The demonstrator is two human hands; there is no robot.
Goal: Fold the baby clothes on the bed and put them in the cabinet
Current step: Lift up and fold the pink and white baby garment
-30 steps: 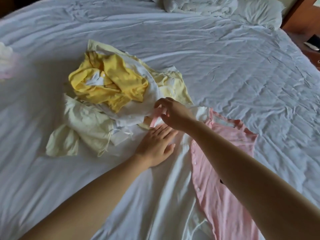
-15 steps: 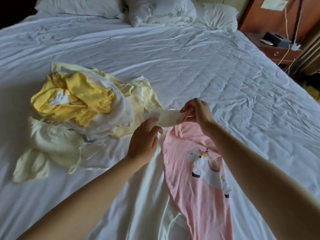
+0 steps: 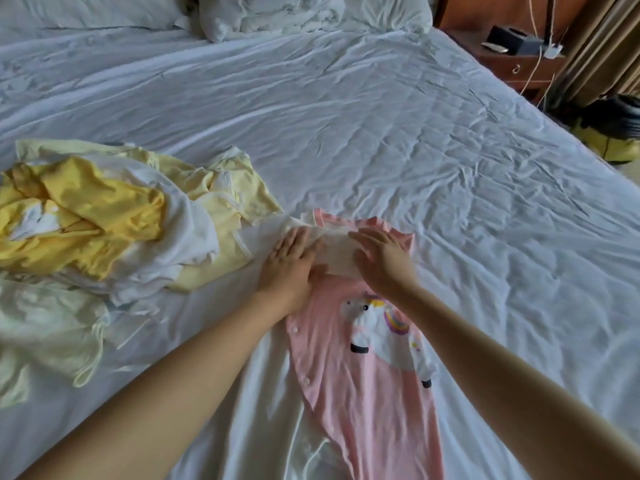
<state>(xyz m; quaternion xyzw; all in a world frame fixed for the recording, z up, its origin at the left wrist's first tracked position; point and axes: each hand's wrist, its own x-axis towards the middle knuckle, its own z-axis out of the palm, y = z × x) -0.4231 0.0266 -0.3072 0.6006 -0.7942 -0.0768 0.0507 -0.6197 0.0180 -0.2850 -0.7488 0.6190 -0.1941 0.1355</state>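
Both hands flat, fingers straight: left hand point(image 3: 289, 261) and right hand point(image 3: 382, 259) press white sleeve point(image 3: 334, 252) onto pink romper point(image 3: 363, 358) on bed point(image 3: 381, 133).

The left arm point(image 3: 156, 386) and the right arm point(image 3: 519, 386) are bare. They reach forward and slant in toward each other. The left hand point(image 3: 289, 261) lies flat with its palm down. Its fingers point(image 3: 298, 237) are straight and point away. The right hand point(image 3: 384, 263) lies flat just beside it, palm down, fingers straight too. The two hands are near each other but do not touch.
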